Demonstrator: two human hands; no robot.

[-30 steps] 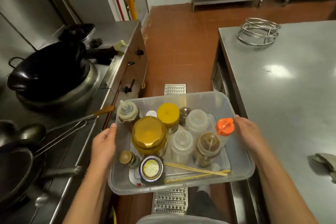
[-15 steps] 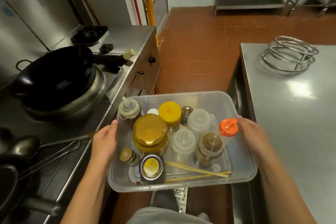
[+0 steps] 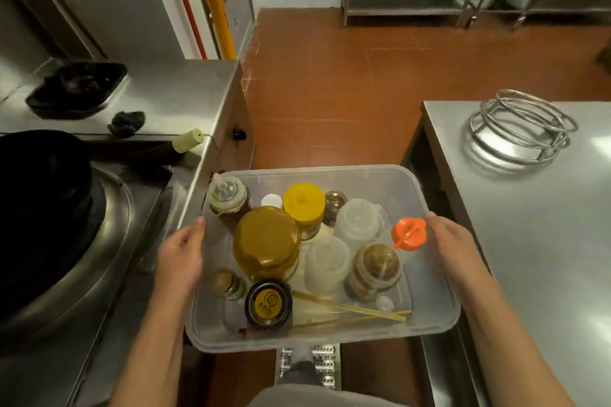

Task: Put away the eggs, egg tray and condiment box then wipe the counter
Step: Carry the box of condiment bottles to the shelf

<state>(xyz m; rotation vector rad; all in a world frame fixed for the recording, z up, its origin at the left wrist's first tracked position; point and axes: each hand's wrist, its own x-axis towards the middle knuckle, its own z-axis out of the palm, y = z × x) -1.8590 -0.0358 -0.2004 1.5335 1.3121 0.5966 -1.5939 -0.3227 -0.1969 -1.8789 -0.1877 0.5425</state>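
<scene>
I carry the clear plastic condiment box [image 3: 439,311] in front of me, above the aisle floor between two steel counters. My left hand [image 3: 180,258] grips its left rim and my right hand [image 3: 451,246] grips its right rim. Inside stand several jars and bottles: a big gold-lidded jar [image 3: 266,239], a yellow-capped jar [image 3: 304,203], an orange-capped bottle [image 3: 408,233], clear squeeze bottles, a dark tin with a yellow label [image 3: 267,302]. Wooden chopsticks [image 3: 350,309] lie along the near side. No eggs or egg tray are in view.
On the left runs the steel stove counter [image 3: 185,92] with a black wok [image 3: 43,208], a black tray [image 3: 77,87] and a dark cloth [image 3: 127,122]. On the right is a steel table [image 3: 545,241] bearing a wire ring stand [image 3: 522,129]. Orange tiled floor [image 3: 330,82] stretches ahead towards steel racks.
I have walked forward along the aisle with the box held the same way. The stove, wok and ring stand have slid closer and lower in view; ladles and floor grate dropped out of sight.
</scene>
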